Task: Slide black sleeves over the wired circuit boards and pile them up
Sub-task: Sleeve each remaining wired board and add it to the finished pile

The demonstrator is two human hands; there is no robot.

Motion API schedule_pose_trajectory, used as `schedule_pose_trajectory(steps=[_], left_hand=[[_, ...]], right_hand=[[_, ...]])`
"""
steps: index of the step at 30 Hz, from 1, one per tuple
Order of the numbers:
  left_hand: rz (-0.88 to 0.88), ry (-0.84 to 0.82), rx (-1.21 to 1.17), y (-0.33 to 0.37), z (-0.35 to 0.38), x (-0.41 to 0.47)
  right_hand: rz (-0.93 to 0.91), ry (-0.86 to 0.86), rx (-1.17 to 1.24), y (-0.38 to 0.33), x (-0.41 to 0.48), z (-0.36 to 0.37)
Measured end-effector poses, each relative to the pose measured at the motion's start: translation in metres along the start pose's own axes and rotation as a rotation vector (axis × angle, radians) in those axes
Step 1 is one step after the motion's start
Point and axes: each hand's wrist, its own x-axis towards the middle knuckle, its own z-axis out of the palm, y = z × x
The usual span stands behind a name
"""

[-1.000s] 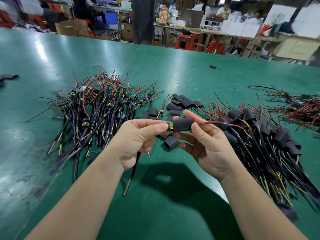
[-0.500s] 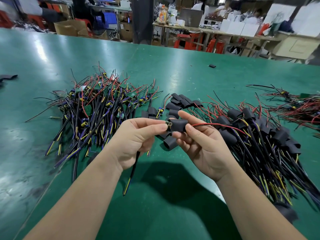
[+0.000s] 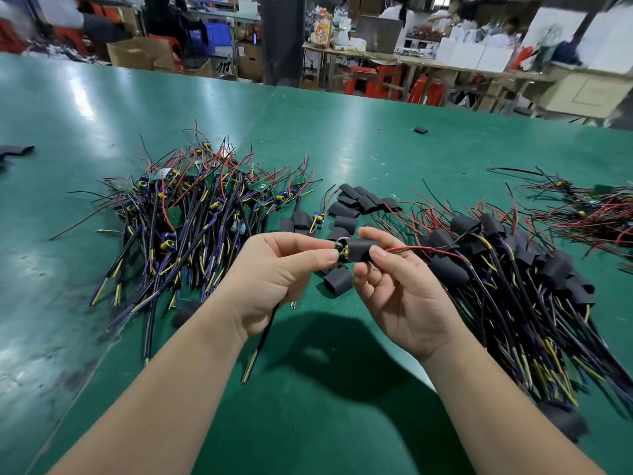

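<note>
Above the green table (image 3: 342, 389), my left hand (image 3: 274, 269) pinches the end of a wired circuit board (image 3: 340, 250), whose black cable hangs down from my palm. My right hand (image 3: 397, 286) holds a black sleeve (image 3: 358, 250) between thumb and fingers, and the sleeve covers most of the board. Red wires run out of the sleeve to the right. To the left lies a pile of bare wired boards (image 3: 195, 214). On the right lies a pile of sleeved boards (image 3: 513, 269). Loose black sleeves (image 3: 356, 207) lie behind my hands, one (image 3: 338, 282) just below them.
Another tangle of red-wired boards (image 3: 589, 210) lies at the far right. A stray sleeve (image 3: 420, 130) rests far back on the table and a black piece (image 3: 15, 150) at the left edge. Benches, boxes and red stools stand beyond the table.
The sleeve has slid further left over the board, so less of the board's end shows. Both hands stay close together above the table.
</note>
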Motion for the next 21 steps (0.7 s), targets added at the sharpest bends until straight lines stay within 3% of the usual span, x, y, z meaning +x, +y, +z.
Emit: schedule_pose_trajectory(steps=[21], left_hand=[[0.053, -0.031, 0.014, -0.0048, 0.0066, -0.0008]], right_hand=[[0.077, 0.112, 0.037, 0.0034, 0.0041, 0.0033]])
